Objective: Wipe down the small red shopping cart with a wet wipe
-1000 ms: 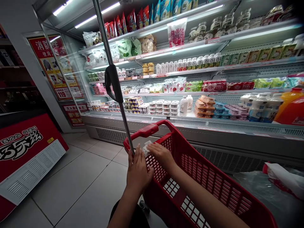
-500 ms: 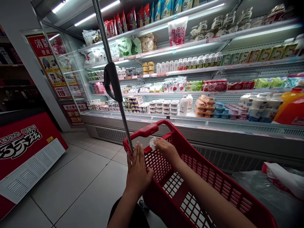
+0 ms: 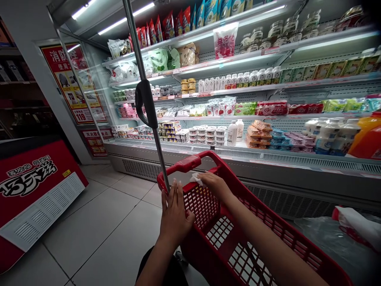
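Observation:
A red plastic shopping basket [image 3: 238, 178] with a grid of holes stands in front of me, tilted across the view. My left hand [image 3: 175, 214] lies against its near left corner, fingers stretched out beside the base of a metal pole. That pole [image 3: 160, 153] rises from the corner and carries a black grip [image 3: 147, 104]. My right hand [image 3: 216, 184] pinches a crumpled white tissue [image 3: 196, 178] against the basket's end rim. Just beyond the tissue is the red handle [image 3: 186, 163]. The inside of the basket shows its slotted floor.
An open refrigerated case [image 3: 178, 149] with shelves of yogurt, bottles and pouches runs along the far side. To the left stands a red chest freezer [image 3: 38, 186] on the tiled floor [image 3: 107, 222]. A clear plastic bag [image 3: 318, 234] and a white bottle [image 3: 358, 222] lie at right.
The view has shifted slightly, moving everything a little to the right. My right hand has slid the tissue a short way along the rim; my left hand keeps its place on the corner.

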### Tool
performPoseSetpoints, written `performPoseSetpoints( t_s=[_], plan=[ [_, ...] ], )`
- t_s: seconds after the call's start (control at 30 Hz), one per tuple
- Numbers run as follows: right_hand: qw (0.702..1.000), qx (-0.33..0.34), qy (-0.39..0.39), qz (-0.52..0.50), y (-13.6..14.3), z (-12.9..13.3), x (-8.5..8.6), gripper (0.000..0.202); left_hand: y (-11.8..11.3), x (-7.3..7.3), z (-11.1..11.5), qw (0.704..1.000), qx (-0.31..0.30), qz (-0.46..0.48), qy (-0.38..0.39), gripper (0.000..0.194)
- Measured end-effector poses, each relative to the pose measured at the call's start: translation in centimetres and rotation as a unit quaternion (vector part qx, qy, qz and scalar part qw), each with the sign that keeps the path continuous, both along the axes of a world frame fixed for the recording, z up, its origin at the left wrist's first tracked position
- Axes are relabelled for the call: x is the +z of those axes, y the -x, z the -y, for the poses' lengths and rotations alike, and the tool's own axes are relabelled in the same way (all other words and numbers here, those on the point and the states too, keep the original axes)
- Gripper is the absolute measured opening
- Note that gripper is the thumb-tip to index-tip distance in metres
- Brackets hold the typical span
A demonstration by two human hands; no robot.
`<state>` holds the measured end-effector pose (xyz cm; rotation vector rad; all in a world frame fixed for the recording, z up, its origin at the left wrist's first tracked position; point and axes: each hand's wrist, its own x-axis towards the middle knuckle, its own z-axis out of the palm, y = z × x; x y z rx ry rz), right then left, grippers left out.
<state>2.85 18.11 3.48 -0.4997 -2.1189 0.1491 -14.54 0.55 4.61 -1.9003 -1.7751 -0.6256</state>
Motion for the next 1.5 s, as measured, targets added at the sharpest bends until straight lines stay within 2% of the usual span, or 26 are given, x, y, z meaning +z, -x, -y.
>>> performPoseSetpoints(
  t_s=[0.1, 0.23, 0.33, 0.47, 0.53, 0.63, 0.7, 0.8, 0.9, 0.97, 1.07, 1.1, 1.17, 1.23, 1.3, 1.4, 1.5],
  plan=[
    [1.000, -0.010, -0.010, -0.005, 1.2, 1.3, -0.5, 0.036, 0.0, 0.1, -0.2, 1.000, -0.003, 0.008, 0.001, 0.099],
    [0.996, 0.066, -0.060, -0.001, 5.2, 5.0, -1.4, 0.043, 0.1, 0.1, -0.3, 1.000, -0.006, 0.009, -0.001, 0.098],
    [0.993, 0.089, -0.079, 0.019, 6.2, 5.8, -1.3, 0.045, 0.1, 0.1, -0.2, 1.000, -0.004, 0.003, -0.002, 0.096],
    [0.994, 0.074, -0.066, 0.040, 3.1, 2.7, -1.0, 0.045, 0.1, 0.2, 0.0, 1.000, 0.002, -0.012, -0.006, 0.092],
    [0.997, 0.026, -0.052, 0.047, 0.6, 0.3, -1.1, 0.046, 0.1, 0.2, 0.1, 1.000, 0.003, -0.025, -0.008, 0.088],
    [0.994, -0.086, -0.036, 0.061, -3.0, -2.6, -1.5, 0.047, 0.2, 0.5, 0.2, 0.999, -0.003, -0.047, -0.004, 0.083],
    [0.987, -0.143, -0.025, 0.068, -4.5, -3.5, -1.8, 0.048, 0.3, 0.7, 0.2, 0.998, -0.005, -0.055, 0.006, 0.079],
    [0.984, -0.164, -0.001, 0.062, -4.6, -2.7, -2.0, 0.047, 0.3, 1.0, 0.0, 0.998, -0.001, -0.054, 0.034, 0.074],
    [0.994, -0.099, 0.052, 0.009, -3.0, -0.2, -2.0, 0.039, 0.2, 1.4, -0.4, 0.997, -0.001, -0.056, 0.062, 0.070],
    [0.988, -0.024, 0.141, -0.052, -1.7, 1.4, -1.9, 0.034, 0.0, 1.7, -0.5, 0.995, -0.003, -0.061, 0.074, 0.068],
    [0.939, 0.035, 0.303, -0.160, -0.6, 2.5, -1.4, 0.041, -0.2, 2.1, -0.7, 0.994, -0.005, -0.061, 0.091, 0.065],
    [0.923, 0.035, 0.335, -0.186, -0.6, 2.4, -1.2, 0.048, -0.3, 2.2, -0.7, 0.994, -0.005, -0.061, 0.094, 0.064],
    [0.910, 0.021, 0.352, -0.218, -0.9, 1.7, -0.8, 0.059, -0.6, 2.6, -1.1, 0.993, -0.003, -0.065, 0.096, 0.060],
    [0.908, -0.003, 0.343, -0.240, -1.6, 0.7, -0.6, 0.058, -1.0, 2.9, -1.7, 0.993, 0.002, -0.068, 0.096, 0.057],
    [0.921, -0.052, 0.307, -0.233, -2.2, -0.1, -0.7, 0.049, -1.6, 3.2, -2.7, 0.992, 0.005, -0.068, 0.107, 0.056],
    [0.966, -0.115, 0.189, -0.137, -2.4, -0.3, -1.7, 0.035, -2.4, 3.3, -4.2, 0.985, 0.014, -0.074, 0.153, 0.058],
    [0.990, -0.103, 0.082, -0.060, -1.9, 0.7, -2.9, 0.037, -2.8, 3.2, -5.1, 0.979, 0.016, -0.089, 0.185, 0.061]
  ],
)
